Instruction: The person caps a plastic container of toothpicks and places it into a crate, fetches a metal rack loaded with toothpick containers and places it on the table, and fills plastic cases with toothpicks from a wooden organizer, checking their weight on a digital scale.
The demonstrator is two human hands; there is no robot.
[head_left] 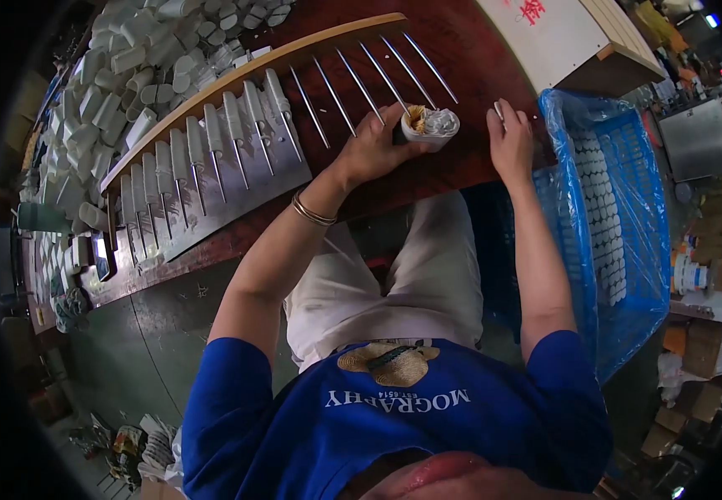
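Note:
My left hand (376, 148) is wrapped round a white oval cup (433, 140), with whitish, crumpled-looking material and a yellowish part at its open top. To its right, my right hand (513, 143) is raised over the red table (328, 179), its fingers pinched on something small and pale that I cannot make out. Beside my left hand, a curved wooden bar (294, 48) bears a row of thin metal rods (311, 108). Several rods at the left carry white sleeve-like pieces (233, 117); those nearer my hands are bare.
A large pile of white cups (102, 92) lies behind the bar at the left. On the right, a blue crate (644, 192) lined with clear plastic holds stacked white pieces (599, 208). A pale box (569, 42) stands at the back right.

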